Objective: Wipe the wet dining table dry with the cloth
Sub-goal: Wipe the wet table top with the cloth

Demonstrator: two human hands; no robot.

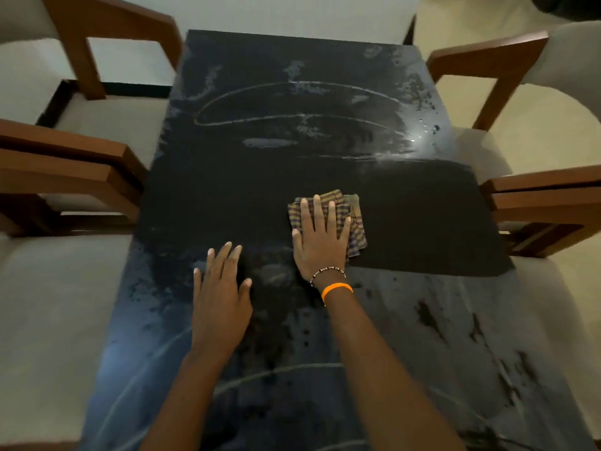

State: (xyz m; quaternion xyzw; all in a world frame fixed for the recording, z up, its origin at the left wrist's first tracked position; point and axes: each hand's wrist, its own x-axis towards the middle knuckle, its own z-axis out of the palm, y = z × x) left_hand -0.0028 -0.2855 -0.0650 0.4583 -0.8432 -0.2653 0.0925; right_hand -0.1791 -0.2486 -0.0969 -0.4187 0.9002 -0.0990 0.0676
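A dark glossy dining table (227,196) fills the middle of the head view. Water streaks and droplets cover its far half and its near part, while a matte band runs across the middle. A folded checked cloth (353,213) lies on that band, right of centre. My right hand (320,237) presses flat on the cloth with straight, spread fingers; it wears a bead bracelet and an orange band. My left hand (219,294) rests flat on the bare tabletop to the left of the cloth, fingers straight, holding nothing.
Wooden armchairs with pale cushions stand close along both sides: two on the left (65,177) and two on the right (540,196). A further pale seat (292,14) stands at the table's far end. Pale floor shows at the right.
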